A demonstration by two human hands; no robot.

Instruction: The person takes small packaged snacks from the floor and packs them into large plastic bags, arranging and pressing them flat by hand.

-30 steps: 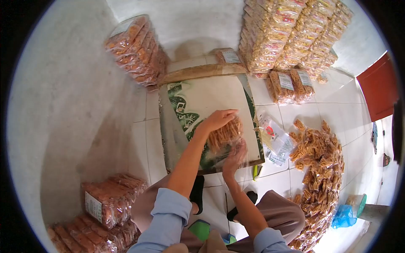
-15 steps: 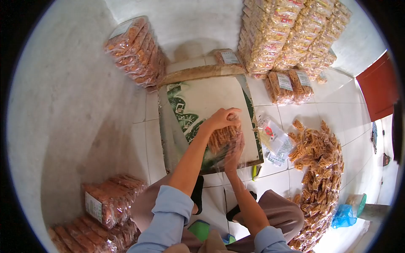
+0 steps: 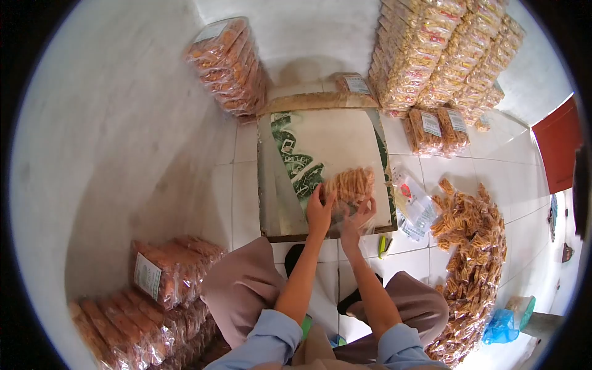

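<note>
A clear plastic bag of brown stick-like snacks (image 3: 353,184) lies on the low board (image 3: 327,139), near its front right part. My left hand (image 3: 319,208) grips the bag's left side, thumb and fingers bent around the plastic. My right hand (image 3: 359,217) is at the bag's near right end, fingers curled on the loose clear plastic there. Some fingertips are hard to make out through the film. The board has a pale top with green printing along its left side.
Small snack packets (image 3: 472,259) form a long heap on the right. Printed plastic bags (image 3: 414,200) and a yellow-green cutter-like tool (image 3: 385,246) lie beside the board. Stacked packs stand at back left (image 3: 228,68), back right (image 3: 425,55) and front left (image 3: 172,271).
The snack bag has gone from being held up between both hands to lying on the board. My left hand has moved from its top to its left side. The view has shifted slightly.
</note>
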